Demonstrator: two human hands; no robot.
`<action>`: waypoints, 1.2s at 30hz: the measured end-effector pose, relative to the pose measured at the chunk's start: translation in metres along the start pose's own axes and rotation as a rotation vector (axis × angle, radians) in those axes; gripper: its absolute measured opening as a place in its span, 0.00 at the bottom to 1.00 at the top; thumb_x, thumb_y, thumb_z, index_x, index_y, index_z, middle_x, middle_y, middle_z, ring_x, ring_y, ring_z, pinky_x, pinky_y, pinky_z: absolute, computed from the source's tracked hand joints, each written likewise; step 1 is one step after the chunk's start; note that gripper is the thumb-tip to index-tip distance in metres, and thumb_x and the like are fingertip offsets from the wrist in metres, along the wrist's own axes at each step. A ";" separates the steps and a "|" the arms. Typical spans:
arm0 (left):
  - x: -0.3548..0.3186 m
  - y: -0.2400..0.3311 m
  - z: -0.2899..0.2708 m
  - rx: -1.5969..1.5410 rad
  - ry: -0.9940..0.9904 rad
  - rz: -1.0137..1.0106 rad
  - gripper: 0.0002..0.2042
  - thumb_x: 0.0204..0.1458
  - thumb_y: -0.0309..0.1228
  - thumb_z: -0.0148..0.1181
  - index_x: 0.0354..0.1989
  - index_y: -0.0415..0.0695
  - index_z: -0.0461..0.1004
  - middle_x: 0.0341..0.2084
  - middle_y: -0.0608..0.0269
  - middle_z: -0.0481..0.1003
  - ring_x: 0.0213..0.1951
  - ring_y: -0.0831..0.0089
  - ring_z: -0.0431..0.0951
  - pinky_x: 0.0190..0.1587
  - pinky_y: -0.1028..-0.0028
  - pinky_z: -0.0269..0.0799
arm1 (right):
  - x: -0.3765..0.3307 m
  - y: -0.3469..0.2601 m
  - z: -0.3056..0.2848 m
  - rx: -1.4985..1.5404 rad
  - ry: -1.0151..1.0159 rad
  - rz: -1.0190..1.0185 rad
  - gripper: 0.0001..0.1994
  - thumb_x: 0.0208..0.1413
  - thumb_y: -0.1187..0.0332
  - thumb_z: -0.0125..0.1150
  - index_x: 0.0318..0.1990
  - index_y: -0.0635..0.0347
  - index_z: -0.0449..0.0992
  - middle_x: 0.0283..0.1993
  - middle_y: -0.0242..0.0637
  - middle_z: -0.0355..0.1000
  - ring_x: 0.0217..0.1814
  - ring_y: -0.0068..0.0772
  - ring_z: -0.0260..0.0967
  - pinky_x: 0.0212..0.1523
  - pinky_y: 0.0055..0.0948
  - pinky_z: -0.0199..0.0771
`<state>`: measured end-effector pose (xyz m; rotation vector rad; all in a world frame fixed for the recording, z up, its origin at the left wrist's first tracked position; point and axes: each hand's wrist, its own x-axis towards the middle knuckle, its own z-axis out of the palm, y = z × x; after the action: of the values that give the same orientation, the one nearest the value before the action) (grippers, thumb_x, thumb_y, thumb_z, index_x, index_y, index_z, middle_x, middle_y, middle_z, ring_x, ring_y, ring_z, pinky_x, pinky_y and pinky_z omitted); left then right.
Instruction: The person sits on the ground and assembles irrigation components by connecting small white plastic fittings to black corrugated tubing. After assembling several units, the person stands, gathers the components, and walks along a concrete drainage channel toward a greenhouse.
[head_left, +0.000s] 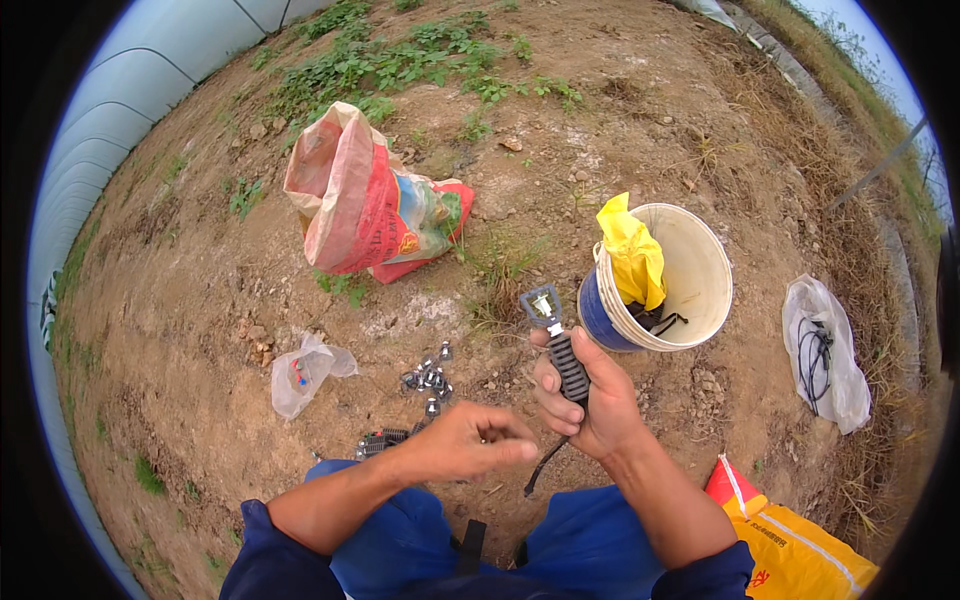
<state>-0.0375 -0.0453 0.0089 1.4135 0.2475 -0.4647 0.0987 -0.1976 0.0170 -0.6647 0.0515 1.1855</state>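
Gripping a black ribbed handle [568, 365], the right hand [588, 400] was closed around it near the middle of the view, thumb along the front. The handle stood nearly upright, tilted slightly left, and carried a small metal head [542, 305] at its top, above the fist. A thin black cord [545, 468] hung from the bottom of the grip toward the person's lap.

The left hand [468, 440] was just beside the right, lower and to its left, with the fingers curled in and the fingertips pinched together; whether anything lay between them could not be told.

Beyond the left hand, a scatter of small metal parts [428, 380] lay on the bare soil, with a short black ribbed piece [383, 440] near the wrist. Farther left lay a crumpled clear plastic bag [305, 370] with a red item inside.

Just beyond the right hand stood a bucket [700, 275], blue outside and white inside, tipped toward the camera. A yellow cloth [633, 250] was draped over its near-left rim, and black cords showed at its bottom.

Farther out, a red and white woven sack [355, 205] lay slumped on the ground at upper left. To the right, well apart from the bucket, a white plastic bag [825, 350] held black wire. A yellow and red bag [790, 545] lay at lower right beside the person's blue trouser leg [590, 545].
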 end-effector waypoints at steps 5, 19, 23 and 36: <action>0.003 0.011 0.031 -0.224 -0.117 -0.172 0.14 0.58 0.41 0.63 0.41 0.41 0.79 0.21 0.73 0.73 0.18 0.87 0.66 0.20 0.82 0.60 | 0.004 0.004 -0.001 0.152 -0.046 0.030 0.23 0.70 0.50 0.37 0.56 0.60 0.66 0.30 0.31 0.65 0.15 0.16 0.52 0.13 0.20 0.54; -0.017 0.034 0.032 -0.895 -0.490 -0.070 0.12 0.62 0.35 0.57 0.38 0.35 0.74 0.25 0.57 0.79 0.15 0.80 0.71 0.14 0.82 0.63 | -0.005 0.014 0.011 0.102 0.012 0.087 0.25 0.71 0.48 0.32 0.58 0.61 0.63 0.35 0.39 0.73 0.23 0.24 0.63 0.19 0.23 0.62; -0.036 0.032 0.037 -1.003 -0.517 -0.102 0.12 0.61 0.33 0.59 0.39 0.33 0.74 0.27 0.53 0.78 0.17 0.78 0.72 0.17 0.80 0.64 | -0.013 0.020 0.016 0.152 -0.080 0.084 0.28 0.71 0.47 0.30 0.59 0.63 0.63 0.36 0.43 0.74 0.27 0.27 0.65 0.19 0.23 0.62; -0.036 0.038 0.046 -1.121 -0.609 -0.076 0.12 0.58 0.30 0.63 0.38 0.30 0.76 0.26 0.49 0.79 0.15 0.79 0.69 0.16 0.80 0.61 | -0.021 0.022 0.020 0.185 -0.160 0.067 0.29 0.71 0.48 0.30 0.61 0.67 0.60 0.38 0.46 0.74 0.28 0.27 0.63 0.21 0.22 0.62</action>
<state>-0.0569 -0.0815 0.0650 0.1418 0.0331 -0.6495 0.0655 -0.2006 0.0313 -0.4066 0.0483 1.2776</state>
